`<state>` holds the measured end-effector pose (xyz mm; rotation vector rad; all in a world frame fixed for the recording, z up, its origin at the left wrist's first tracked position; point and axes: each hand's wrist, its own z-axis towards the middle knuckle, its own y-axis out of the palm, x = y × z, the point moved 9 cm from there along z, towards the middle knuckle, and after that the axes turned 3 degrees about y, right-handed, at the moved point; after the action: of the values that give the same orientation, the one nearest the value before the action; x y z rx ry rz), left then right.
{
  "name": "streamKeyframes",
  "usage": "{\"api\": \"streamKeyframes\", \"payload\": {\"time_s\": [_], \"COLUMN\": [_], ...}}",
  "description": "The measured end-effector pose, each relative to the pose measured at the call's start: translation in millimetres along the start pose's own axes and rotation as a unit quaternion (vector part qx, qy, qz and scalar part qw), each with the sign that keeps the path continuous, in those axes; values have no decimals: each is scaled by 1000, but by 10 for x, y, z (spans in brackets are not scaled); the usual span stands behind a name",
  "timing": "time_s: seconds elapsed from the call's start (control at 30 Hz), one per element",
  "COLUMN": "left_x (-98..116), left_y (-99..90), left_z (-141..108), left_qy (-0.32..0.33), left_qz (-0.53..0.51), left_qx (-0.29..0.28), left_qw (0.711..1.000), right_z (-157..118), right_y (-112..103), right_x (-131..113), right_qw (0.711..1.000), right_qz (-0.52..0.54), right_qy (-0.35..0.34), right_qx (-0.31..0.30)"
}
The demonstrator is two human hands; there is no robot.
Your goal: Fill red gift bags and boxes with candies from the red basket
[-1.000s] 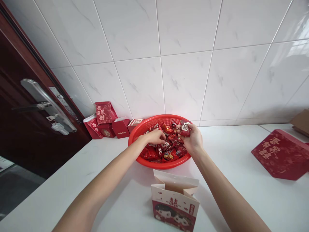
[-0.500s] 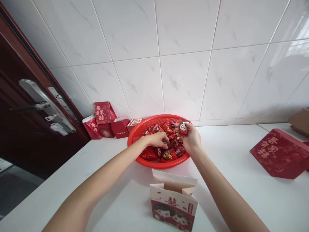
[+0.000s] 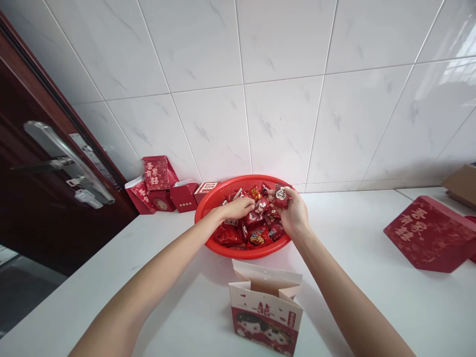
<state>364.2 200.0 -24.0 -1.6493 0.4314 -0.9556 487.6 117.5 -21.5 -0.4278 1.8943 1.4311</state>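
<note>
A red plastic basket (image 3: 249, 254) full of red-wrapped sweets (image 3: 259, 237) stands against the tiled wall. Over the sweets, at the basket's left and middle, my left hand (image 3: 240, 208) has its fingers closed; a wrapped piece shows at its fingertips. My right hand (image 3: 293, 210), at the basket's right side, holds a dark red wrapped sweet (image 3: 281, 195) with a pale round mark between thumb and fingers. In front of the basket an open-topped paper gift box (image 3: 265, 317) stands upright, white and red with two cartoon figures.
Several small red boxes (image 3: 156, 173) lean by the wall at the left. A larger red box (image 3: 431, 233) lies on the white counter (image 3: 357, 238) at the right, with a brown carton (image 3: 461, 184) behind it. A dark door with a metal handle (image 3: 70, 161) is at far left.
My left hand has risen a little and moved back among the sweets, with a wrapped piece now at its fingertips. My right hand keeps its sweet. The view has shifted slightly.
</note>
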Motion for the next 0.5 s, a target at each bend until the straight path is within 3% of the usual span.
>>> {"api": "streamKeyframes", "payload": {"time_s": [0.27, 0.5], "left_x": [-58, -90], "left_y": [-199, -207], "left_z": [-24, -49], "left_qy": [-28, -37], "left_qz": [-11, 25], "left_qx": [75, 81], "left_qw": [997, 996], "right_z": [17, 22], "right_y": [-20, -23], "right_x": [-4, -4], "right_qw": [1000, 1000], "right_qz": [-6, -12], "right_qy": [-12, -18], "right_qx": [5, 7]}}
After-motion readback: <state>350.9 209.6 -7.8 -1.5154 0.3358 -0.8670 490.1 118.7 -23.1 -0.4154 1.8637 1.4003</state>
